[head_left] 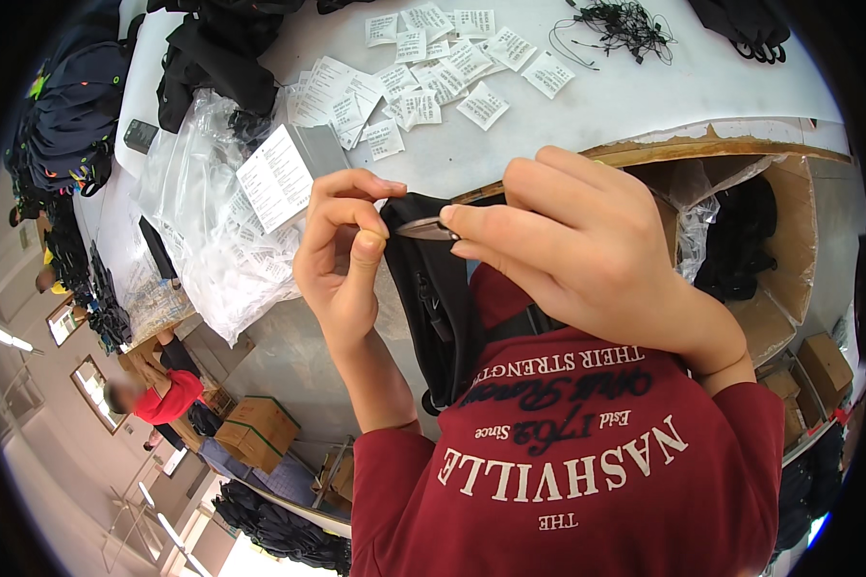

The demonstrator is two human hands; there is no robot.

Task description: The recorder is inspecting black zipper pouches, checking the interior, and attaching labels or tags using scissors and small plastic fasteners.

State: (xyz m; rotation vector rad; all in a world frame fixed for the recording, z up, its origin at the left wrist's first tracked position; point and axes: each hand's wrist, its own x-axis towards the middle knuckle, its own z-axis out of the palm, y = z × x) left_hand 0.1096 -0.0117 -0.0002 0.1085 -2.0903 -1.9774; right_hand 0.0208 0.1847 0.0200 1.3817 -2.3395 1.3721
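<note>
**Held slim silver metal tool point(421, 229) to black zippered fabric bag point(431, 313)**

Pinched the bag's upper edge between thumb and forefinger of the bare left hand point(344, 252). Clamped the bare right hand's point(587, 236) fingers on the tool. Suspended the bag between maroon printed shirt point(645, 510) and white tabletop point(625, 108).

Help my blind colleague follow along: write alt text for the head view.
A person's left hand pinches the edge of a black zippered pouch; the right hand holds what look like metal thread snips there. Beyond, printed white sachets and tangled black cords lie on a white table.
</note>
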